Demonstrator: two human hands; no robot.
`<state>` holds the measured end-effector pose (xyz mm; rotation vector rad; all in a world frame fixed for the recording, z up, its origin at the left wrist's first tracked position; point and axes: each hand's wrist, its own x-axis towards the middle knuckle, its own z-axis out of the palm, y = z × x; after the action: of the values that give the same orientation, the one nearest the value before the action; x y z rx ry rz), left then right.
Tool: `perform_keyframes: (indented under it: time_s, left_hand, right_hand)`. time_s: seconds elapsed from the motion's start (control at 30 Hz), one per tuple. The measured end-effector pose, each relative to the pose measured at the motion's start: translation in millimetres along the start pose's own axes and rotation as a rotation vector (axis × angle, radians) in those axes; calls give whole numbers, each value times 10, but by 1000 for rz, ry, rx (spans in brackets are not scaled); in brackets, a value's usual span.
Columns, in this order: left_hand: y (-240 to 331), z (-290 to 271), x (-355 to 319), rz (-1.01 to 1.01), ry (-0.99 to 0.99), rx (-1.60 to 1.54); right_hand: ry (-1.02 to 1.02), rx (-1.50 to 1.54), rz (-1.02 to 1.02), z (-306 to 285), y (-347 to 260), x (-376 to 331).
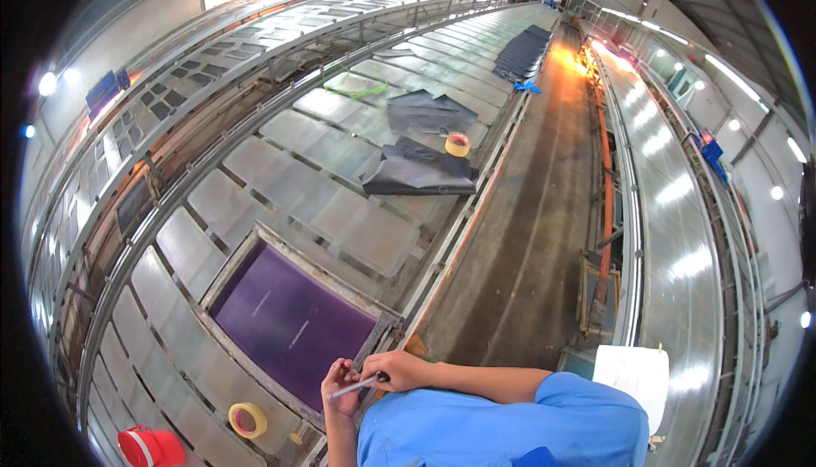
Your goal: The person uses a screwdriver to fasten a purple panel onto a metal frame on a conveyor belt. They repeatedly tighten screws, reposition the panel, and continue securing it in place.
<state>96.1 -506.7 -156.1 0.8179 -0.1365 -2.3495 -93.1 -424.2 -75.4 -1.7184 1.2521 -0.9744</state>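
Note:
My right hand [399, 372] is closed around a thin grey stick-like tool [353, 387] with a dark end; its exact kind is unclear. Right beside it, my left hand [338, 382] has its fingers bent together at the tool, and whatever they pinch is too small to make out. Both hands are over the near corner of a screen-printing frame [289, 395] with purple mesh [289, 314] and small pale marks. The frame lies flat on a long slatted printing table [289, 186]. A roll of yellow tape [247, 420] rests on the table left of my hands.
A red container [151, 447] with a white band stands at lower left. Dark sheets [421, 168] and another tape roll [457, 144] lie farther along the table. An aisle floor [518, 237] runs along its right, then another long table [671, 237]. A white drum-like object [633, 378] is at my right.

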Motion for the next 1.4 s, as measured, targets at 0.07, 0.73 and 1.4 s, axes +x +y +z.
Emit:
perform_keyframes:
  time_s: [0.07, 0.73, 1.4]
  left_hand:
    - [46, -20, -81, 42, -36, 94]
    - [297, 47, -629, 34, -133, 256]
    - [812, -44, -598, 163, 98, 512]
  right_hand:
    - [80, -17, 55, -79, 10, -24]
    - [409, 380, 446, -288, 119, 28]
    - [587, 509, 704, -404, 902, -212]
